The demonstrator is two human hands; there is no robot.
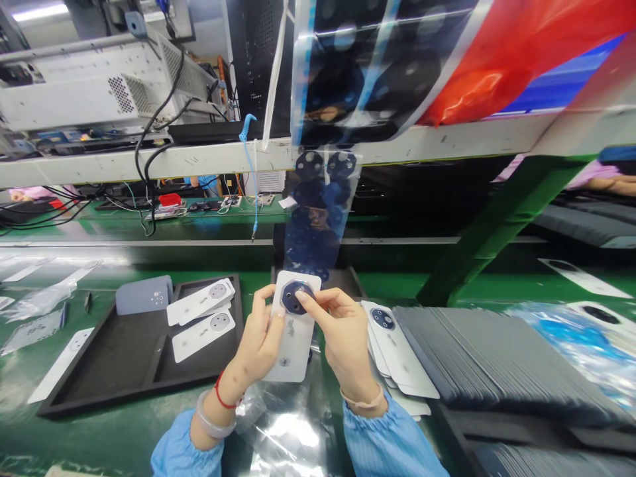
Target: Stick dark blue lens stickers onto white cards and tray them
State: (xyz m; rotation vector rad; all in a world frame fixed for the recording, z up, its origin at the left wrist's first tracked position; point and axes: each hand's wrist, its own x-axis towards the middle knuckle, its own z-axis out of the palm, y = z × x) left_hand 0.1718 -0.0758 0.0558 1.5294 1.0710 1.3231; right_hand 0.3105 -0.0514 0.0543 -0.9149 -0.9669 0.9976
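A white phone back cover [293, 344] stands tilted up before me, with a dark round camera lens cover [293, 296] at its top. My left hand [259, 334] grips its left edge, thumb on the front. My right hand [345, 324] pinches the upper right, its thumb pressing on the dark disc and its fingers at the edge. Just right of that hand lies a stack of white back covers [392, 354], the top one with a dark camera disc. A black tray [124, 358] on the left holds some white covers [201, 301] and a grey-blue cover [144, 296].
Grey covers stand in a long packed row [487, 351] on the right, beside crumpled clear plastic [571, 344]. A film sheet with dark discs [318, 212] hangs from the shelf [199, 156] ahead. A green post [501, 225] slants at the right.
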